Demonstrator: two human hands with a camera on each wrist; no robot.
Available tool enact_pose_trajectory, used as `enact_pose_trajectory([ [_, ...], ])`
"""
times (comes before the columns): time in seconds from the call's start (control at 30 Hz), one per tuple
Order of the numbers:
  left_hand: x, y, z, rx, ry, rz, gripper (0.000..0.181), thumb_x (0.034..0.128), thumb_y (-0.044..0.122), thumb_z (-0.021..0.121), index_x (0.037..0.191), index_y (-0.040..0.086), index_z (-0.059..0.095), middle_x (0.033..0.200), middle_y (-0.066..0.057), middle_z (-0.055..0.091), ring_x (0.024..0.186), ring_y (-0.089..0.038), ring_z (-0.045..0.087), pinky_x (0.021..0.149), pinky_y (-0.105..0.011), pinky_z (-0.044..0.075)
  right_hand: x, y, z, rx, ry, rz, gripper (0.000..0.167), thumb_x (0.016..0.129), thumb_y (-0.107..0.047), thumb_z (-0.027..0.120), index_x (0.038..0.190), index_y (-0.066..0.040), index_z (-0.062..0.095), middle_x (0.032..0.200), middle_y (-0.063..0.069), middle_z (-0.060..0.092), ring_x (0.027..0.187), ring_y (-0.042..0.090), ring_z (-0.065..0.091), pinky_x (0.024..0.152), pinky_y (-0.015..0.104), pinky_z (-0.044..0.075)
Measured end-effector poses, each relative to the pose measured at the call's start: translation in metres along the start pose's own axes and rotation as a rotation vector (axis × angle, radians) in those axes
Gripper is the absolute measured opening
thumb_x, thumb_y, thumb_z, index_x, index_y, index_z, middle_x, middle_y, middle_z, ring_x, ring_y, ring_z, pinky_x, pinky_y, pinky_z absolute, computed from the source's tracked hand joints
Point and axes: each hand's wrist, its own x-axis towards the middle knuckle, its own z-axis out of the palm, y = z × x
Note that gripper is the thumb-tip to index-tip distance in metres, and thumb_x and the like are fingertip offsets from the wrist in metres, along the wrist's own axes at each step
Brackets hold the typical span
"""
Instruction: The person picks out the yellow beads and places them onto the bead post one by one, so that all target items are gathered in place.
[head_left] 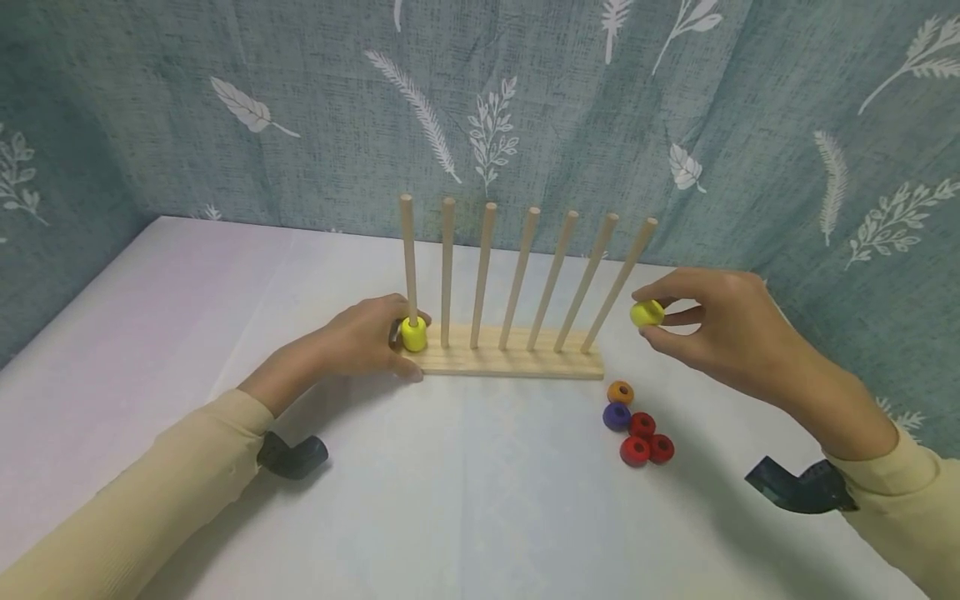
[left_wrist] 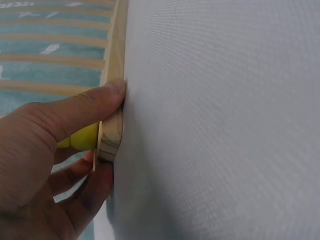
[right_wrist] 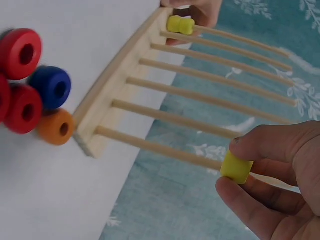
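A wooden peg stand (head_left: 510,361) with a row of several upright dowels rests on the table. My left hand (head_left: 365,337) grips the left end of its base; in the left wrist view the thumb (left_wrist: 102,102) lies along one side and fingers on the other. Yellow beads (head_left: 413,335) sit low on the leftmost dowel, and the right wrist view shows two stacked there (right_wrist: 180,25). My right hand (head_left: 723,325) pinches another yellow bead (head_left: 647,313) between thumb and fingertips, in the air right of the rightmost dowel and apart from it.
Loose beads lie near the stand's right front corner: an orange bead (head_left: 620,392), a blue-purple bead (head_left: 617,416) and three red beads (head_left: 635,452). A white cloth covers the table (head_left: 360,500). Behind hangs a green leaf-patterned curtain (head_left: 315,175).
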Motion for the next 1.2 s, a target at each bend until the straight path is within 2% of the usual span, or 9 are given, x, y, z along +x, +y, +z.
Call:
enact_pose_trajectory([
  [0.17, 0.0, -0.001, 0.0, -0.003, -0.001, -0.003, 0.07, 0.0688, 0.026, 0.093, 0.129, 0.005, 0.064, 0.129, -0.011, 0.061, 0.108, -0.027, 0.056, 0.089, -0.045, 0.044, 0.008, -0.007, -0.002, 0.016, -0.002, -0.01, 0.032, 0.073, 0.007, 0.081, 0.102, -0.005, 0.076, 0.098, 0.003, 0.073, 0.089, 0.019, 0.071, 0.071, 0.026, 0.056],
  [0.3, 0.001, -0.002, 0.001, -0.002, 0.0, 0.004, 0.071, 0.0687, 0.026, 0.094, 0.129, 0.005, 0.064, 0.129, -0.01, 0.061, 0.111, -0.027, 0.056, 0.09, -0.046, 0.044, 0.013, -0.012, -0.003, 0.03, 0.004, -0.026, 0.032, 0.073, 0.008, 0.081, 0.102, -0.005, 0.076, 0.098, 0.004, 0.073, 0.088, 0.02, 0.072, 0.071, 0.025, 0.056],
  [0.53, 0.0, 0.0, 0.001, -0.002, 0.003, 0.006, 0.071, 0.0686, 0.026, 0.094, 0.129, 0.005, 0.064, 0.127, -0.01, 0.061, 0.109, -0.027, 0.056, 0.09, -0.046, 0.044, 0.025, -0.021, -0.008, 0.038, 0.014, -0.07, 0.033, 0.072, 0.01, 0.08, 0.101, -0.006, 0.076, 0.095, 0.001, 0.073, 0.085, 0.016, 0.071, 0.072, 0.018, 0.053],
  [0.7, 0.0, 0.0, 0.001, -0.004, 0.005, -0.001, 0.071, 0.0681, 0.025, 0.094, 0.129, 0.005, 0.064, 0.127, -0.01, 0.061, 0.109, -0.027, 0.056, 0.091, -0.045, 0.045, 0.036, -0.029, -0.01, 0.039, 0.018, -0.103, 0.036, 0.072, 0.009, 0.082, 0.104, -0.005, 0.076, 0.096, 0.002, 0.073, 0.088, 0.019, 0.071, 0.071, 0.021, 0.054],
  [0.97, -0.002, -0.002, 0.0, -0.005, 0.01, 0.006, 0.07, 0.068, 0.025, 0.094, 0.129, 0.006, 0.065, 0.13, -0.009, 0.061, 0.117, -0.028, 0.056, 0.096, -0.047, 0.044, 0.053, -0.044, -0.012, 0.051, 0.005, -0.135, 0.033, 0.072, 0.008, 0.083, 0.102, -0.005, 0.076, 0.095, 0.002, 0.072, 0.087, 0.017, 0.071, 0.072, 0.028, 0.057],
  [1.2, -0.001, -0.001, 0.001, 0.005, 0.008, 0.003, 0.071, 0.0686, 0.025, 0.094, 0.13, 0.007, 0.064, 0.123, -0.008, 0.061, 0.106, -0.026, 0.056, 0.087, -0.044, 0.045, 0.065, -0.05, -0.013, 0.042, 0.014, -0.202, 0.035, 0.073, 0.01, 0.082, 0.105, -0.002, 0.076, 0.099, 0.005, 0.074, 0.088, 0.019, 0.072, 0.07, 0.026, 0.056],
])
